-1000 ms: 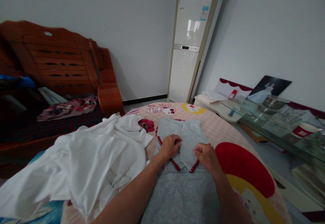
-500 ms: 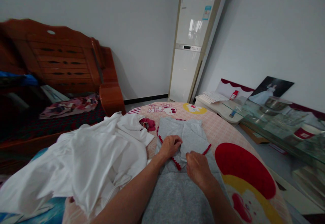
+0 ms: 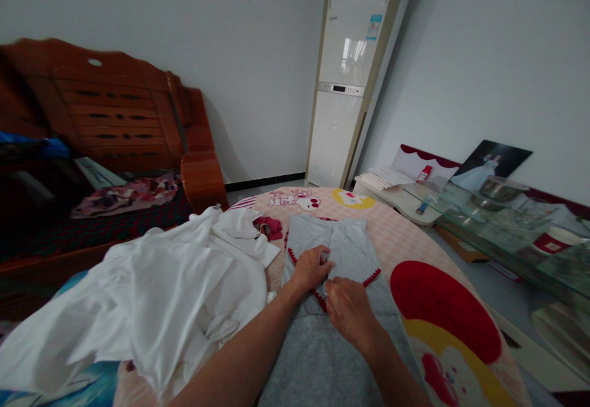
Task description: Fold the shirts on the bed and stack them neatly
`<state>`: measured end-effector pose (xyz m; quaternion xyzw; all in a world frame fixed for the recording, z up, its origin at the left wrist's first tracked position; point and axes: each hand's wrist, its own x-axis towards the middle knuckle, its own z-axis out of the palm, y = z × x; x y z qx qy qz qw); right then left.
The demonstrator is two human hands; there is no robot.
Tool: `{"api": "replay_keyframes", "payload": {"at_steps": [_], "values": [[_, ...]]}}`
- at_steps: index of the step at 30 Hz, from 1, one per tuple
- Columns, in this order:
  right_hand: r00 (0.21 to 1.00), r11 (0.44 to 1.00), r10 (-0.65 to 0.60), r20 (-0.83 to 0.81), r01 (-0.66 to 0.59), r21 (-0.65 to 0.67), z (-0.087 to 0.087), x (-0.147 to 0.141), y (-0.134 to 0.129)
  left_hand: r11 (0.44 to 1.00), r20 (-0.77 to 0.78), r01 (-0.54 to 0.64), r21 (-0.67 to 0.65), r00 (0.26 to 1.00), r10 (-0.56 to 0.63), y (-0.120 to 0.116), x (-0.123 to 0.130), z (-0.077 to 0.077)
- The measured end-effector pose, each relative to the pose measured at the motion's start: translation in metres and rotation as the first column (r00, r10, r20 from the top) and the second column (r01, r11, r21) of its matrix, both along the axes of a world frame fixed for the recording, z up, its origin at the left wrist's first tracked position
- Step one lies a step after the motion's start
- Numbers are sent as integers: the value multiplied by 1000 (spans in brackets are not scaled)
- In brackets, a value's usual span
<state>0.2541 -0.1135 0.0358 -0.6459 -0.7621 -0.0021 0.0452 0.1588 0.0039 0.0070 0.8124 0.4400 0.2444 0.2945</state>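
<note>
A light grey garment (image 3: pixel 322 348) with dark red scalloped trim lies spread on the round table, two trimmed parts folded over its upper middle. My left hand (image 3: pixel 311 267) rests on the left trimmed part, its fingers closed on a bit of the grey cloth. Just below and to the right, my right hand (image 3: pixel 348 308) pinches the cloth near the centre. The fingertips of both hands almost meet, and the exact fold between them is partly hidden. To the left lies a heap of white cloth (image 3: pixel 184 290), touched by neither hand.
A pink checked tablecloth (image 3: pixel 382 235) with cartoon prints covers the table. A small dark red cloth (image 3: pixel 271 227) lies beyond the white heap. A wooden bench (image 3: pixel 120 118) stands left, a tall white air conditioner (image 3: pixel 338 112) behind, and a glass shelf (image 3: pixel 488 222) with bowls right.
My right hand has moved left, close to my left hand, drawing the right trimmed part of the grey garment slightly inward. My left hand has barely shifted.
</note>
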Motion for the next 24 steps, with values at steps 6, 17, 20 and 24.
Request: {"api": "replay_keyframes", "payload": {"at_steps": [6,17,20,24], "values": [[986,989,-126,-112,134,68,6,8,9,995,25,-7,103,1000,5,-3,3,-8],[975,987,-144,-169,128,-102,-25,74,17,876,-294,477,71,849,-439,-1,-15,-7],[964,986,-157,-213,139,-96,-26,76,16,867,-315,496,59,833,-455,-1,-18,-3],[946,988,-152,-286,141,-58,-17,74,13,861,-354,506,47,815,-459,-2,-17,0]]}}
